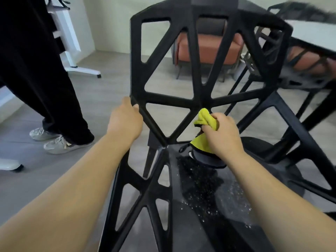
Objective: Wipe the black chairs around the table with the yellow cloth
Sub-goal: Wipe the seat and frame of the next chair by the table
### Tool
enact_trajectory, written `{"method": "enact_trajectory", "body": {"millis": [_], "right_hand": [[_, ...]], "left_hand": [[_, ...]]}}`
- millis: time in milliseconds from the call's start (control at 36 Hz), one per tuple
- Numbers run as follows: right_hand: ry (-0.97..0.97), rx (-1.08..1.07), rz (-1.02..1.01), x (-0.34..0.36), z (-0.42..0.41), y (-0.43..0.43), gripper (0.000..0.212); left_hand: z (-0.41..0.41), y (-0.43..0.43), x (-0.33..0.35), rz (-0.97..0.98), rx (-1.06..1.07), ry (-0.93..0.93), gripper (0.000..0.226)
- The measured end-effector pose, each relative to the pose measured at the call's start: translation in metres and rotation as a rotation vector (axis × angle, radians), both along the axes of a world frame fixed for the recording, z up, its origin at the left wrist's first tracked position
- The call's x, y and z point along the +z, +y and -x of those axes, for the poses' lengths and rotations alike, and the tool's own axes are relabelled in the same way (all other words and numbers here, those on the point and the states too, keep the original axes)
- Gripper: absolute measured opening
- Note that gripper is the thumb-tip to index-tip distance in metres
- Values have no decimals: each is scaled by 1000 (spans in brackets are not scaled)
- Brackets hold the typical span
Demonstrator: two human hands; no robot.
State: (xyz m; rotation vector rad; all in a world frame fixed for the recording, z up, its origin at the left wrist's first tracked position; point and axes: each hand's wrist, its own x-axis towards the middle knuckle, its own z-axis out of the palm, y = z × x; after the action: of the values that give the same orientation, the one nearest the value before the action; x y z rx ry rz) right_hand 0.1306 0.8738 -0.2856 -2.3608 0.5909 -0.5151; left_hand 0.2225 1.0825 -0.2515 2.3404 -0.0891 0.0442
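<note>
left hand curls its fingers round the left edge of the black open-lattice chair. right hand clenches the bunched yellow microfibre cloth, its top up against the strut junction low on the backrest. droplets speckle the glossy seat below.

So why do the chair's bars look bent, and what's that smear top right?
Head view: the wide-angle lens bows the black chair toward the edges; the dark shape top right is motion-blurred; the yellow cloth at centre is sharp.
</note>
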Motion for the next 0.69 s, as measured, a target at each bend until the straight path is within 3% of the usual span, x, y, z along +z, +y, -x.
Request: {"method": "enact_trajectory", "body": {"millis": [139, 306, 500, 694], "right_hand": [[-116, 5, 20, 4, -8, -12, 27], [-257, 96, 139, 23, -45, 21, 39], [-311, 411, 321, 21, -81, 75, 34], [-389, 326, 449, 3, -96, 75, 31]], "left_hand": [[-3, -5, -2, 152, 18, 24, 22], [-3, 2, -5, 173, 1, -22, 33], [-7, 4, -10, 174, 5, -67, 31], [-7, 4, -12, 92, -23, -118, 27]]}}
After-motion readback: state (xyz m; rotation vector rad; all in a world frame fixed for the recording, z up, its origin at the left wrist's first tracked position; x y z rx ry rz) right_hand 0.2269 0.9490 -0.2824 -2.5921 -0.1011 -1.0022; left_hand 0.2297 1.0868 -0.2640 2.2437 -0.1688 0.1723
